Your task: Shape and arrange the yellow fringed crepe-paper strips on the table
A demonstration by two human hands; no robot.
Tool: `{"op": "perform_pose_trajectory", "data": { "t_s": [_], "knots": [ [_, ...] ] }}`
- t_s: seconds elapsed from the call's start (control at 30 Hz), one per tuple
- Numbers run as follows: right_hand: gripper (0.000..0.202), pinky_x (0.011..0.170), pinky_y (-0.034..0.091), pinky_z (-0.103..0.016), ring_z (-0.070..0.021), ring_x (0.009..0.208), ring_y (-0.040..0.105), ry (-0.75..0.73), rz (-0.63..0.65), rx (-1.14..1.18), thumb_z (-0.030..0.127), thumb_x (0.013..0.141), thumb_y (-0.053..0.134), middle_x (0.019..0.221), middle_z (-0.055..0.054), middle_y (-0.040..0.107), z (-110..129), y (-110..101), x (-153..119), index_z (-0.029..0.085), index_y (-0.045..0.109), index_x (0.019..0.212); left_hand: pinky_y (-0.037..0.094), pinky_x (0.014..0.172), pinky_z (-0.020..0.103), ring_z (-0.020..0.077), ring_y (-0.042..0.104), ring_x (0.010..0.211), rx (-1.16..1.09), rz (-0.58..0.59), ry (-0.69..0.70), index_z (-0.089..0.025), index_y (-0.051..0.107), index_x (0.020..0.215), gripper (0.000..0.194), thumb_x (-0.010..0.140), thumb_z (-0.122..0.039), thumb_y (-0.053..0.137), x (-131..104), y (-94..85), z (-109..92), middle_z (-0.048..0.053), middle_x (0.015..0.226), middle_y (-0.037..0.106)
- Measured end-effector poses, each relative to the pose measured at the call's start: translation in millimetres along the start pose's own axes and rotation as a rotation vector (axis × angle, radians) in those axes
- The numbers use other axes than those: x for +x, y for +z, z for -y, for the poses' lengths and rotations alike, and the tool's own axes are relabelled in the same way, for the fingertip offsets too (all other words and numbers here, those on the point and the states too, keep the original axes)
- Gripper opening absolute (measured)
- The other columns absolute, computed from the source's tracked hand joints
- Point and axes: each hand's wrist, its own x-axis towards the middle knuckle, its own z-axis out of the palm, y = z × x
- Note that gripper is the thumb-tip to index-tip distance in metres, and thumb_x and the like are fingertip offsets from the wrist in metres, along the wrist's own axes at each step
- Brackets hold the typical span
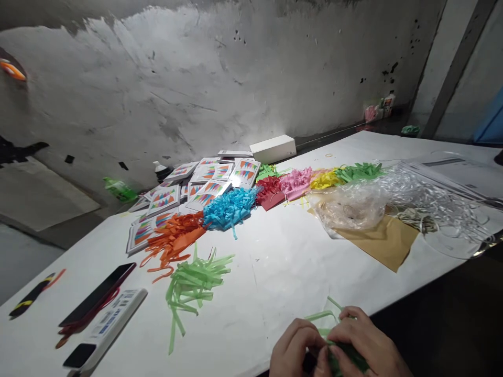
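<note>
At the table's near edge, my left hand [296, 345] and my right hand [363, 343] meet with curled fingers pinched on a green paper tassel [325, 315]. Some of its strips poke out above the fingers; the rest is mostly hidden by my hands. A loose pile of light green paper strips [198, 280] lies to the left on the white tabletop [251, 314]. Beyond it runs a row of fringed paper bundles: orange [175, 235], blue [230, 206], red [270, 192], pink [296, 183], yellow [325, 179] and green [359, 173].
Behind the row are stacked printed packs [165, 199] and a white box [273, 148]. To the right lie clear plastic bags [349, 207], brown paper [377, 243] and tangled clear string [424, 193]. A phone [98, 293], white power strip [113, 324] and black-yellow cutter [31, 296] sit left.
</note>
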Motion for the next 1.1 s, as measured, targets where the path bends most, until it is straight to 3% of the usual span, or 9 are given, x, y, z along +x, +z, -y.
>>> {"op": "perform_pose_trajectory", "data": {
  "t_s": [0.27, 0.5, 0.67, 0.73, 0.9, 1.1],
  "knots": [
    [0.016, 0.068, 0.063, -0.031, -0.0119, 0.050, 0.061, -0.029, 0.013, -0.048, 0.015, 0.087, 0.046, 0.059, 0.007, 0.058, -3.7, 1.3, 1.4, 0.026, 0.049, 0.078, 0.039, 0.041, 0.024, 0.0133, 0.051, 0.046, 0.057, 0.076, 0.154, -0.027, 0.045, 0.075, 0.014, 0.089, -0.024, 0.044, -1.3, 5.7, 12.7, -0.005, 0.061, 0.049],
    [0.015, 0.074, 0.063, -0.039, -0.0108, 0.045, 0.059, -0.049, -0.072, -0.135, 0.015, 0.085, 0.047, 0.056, 0.010, 0.057, -6.2, 4.5, 0.1, 0.026, 0.049, 0.075, 0.041, 0.044, 0.024, 0.0140, 0.052, 0.049, 0.051, 0.010, 0.109, -0.027, 0.044, 0.074, 0.017, 0.089, -0.020, 0.042, -1.8, 5.0, 9.3, -0.004, 0.062, 0.051],
    [0.015, 0.074, 0.065, -0.041, -0.0116, 0.044, 0.060, -0.030, -0.065, -0.111, 0.015, 0.085, 0.046, 0.056, 0.009, 0.057, -4.4, 0.7, 0.2, 0.027, 0.049, 0.075, 0.048, 0.049, 0.023, 0.0158, 0.061, 0.055, -0.168, 0.237, -0.119, -0.028, 0.061, 0.083, 0.010, 0.089, -0.036, 0.059, -1.5, -5.0, 13.9, -0.002, 0.069, 0.064],
    [0.013, 0.075, 0.066, -0.043, -0.0130, 0.046, 0.062, -0.037, -0.034, -0.120, 0.018, 0.087, 0.047, 0.057, 0.008, 0.058, -3.6, -0.2, -0.6, 0.027, 0.050, 0.077, 0.047, 0.050, 0.025, 0.0168, 0.061, 0.055, -0.184, 0.213, -0.195, -0.028, 0.063, 0.078, 0.021, 0.092, -0.042, 0.056, -6.1, -3.7, 15.0, -0.001, 0.065, 0.063],
    [0.016, 0.083, 0.064, -0.046, -0.0143, 0.053, 0.066, -0.118, 0.074, -0.199, 0.015, 0.092, 0.047, 0.061, 0.005, 0.063, -2.8, -1.0, -3.1, 0.025, 0.054, 0.082, 0.043, 0.050, 0.028, 0.0168, 0.056, 0.052, -0.106, 0.112, -0.214, -0.026, 0.061, 0.073, 0.036, 0.095, -0.052, 0.048, -16.8, 4.8, 13.6, -0.001, 0.063, 0.060],
    [0.019, 0.081, 0.064, -0.049, -0.0128, 0.048, 0.063, -0.183, 0.033, -0.227, 0.007, 0.084, 0.050, 0.058, 0.006, 0.061, -3.1, -6.7, 1.9, 0.024, 0.056, 0.078, 0.042, 0.055, 0.027, 0.0167, 0.050, 0.057, -0.107, 0.038, -0.210, -0.026, 0.051, 0.069, 0.039, 0.098, -0.049, 0.043, -13.7, 1.4, 10.0, -0.003, 0.064, 0.052]
  ]
}}
